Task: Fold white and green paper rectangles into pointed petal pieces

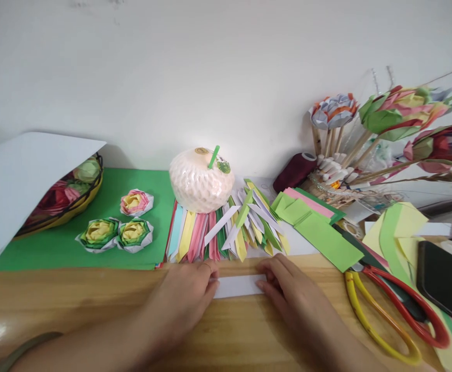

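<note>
While both hands are down near the table's far side, head view gives this. Left container: yellow basket (pixel 79 204) with dark rim, holding paper flowers (pixel 57 199) in red, pink and pale green; white sheet (pixel 28 175) lies over much of it, so the rest of the contents is hidden. It sits on green paper (pixel 65 256), three small paper lotuses (pixel 135 235) just beside it. Back right: cluster of paper flowers on stems (pixel 396 113), with white-tipped sticks (pixel 330 168) packed at the base; can't make out the holder clearly. Middle: white textured round thing (pixel 201 183), green straw (pixel 214 156) out the top, contents not visible. Folded paper strips (pixel 195 235) fan out in front of it.

Hands: white strip (pixel 238 287) lies flat on the bare wood table (pixel 226 341), crosswise between them. Left hand (pixel 189 287) pinches its left end, thumb and fingers together, knuckles up. Right hand (pixel 286 284) pinches the right end, fingers curled. Forearms angle in from the bottom corners. Scissors (pixel 435 330) well right of the right hand.
</note>
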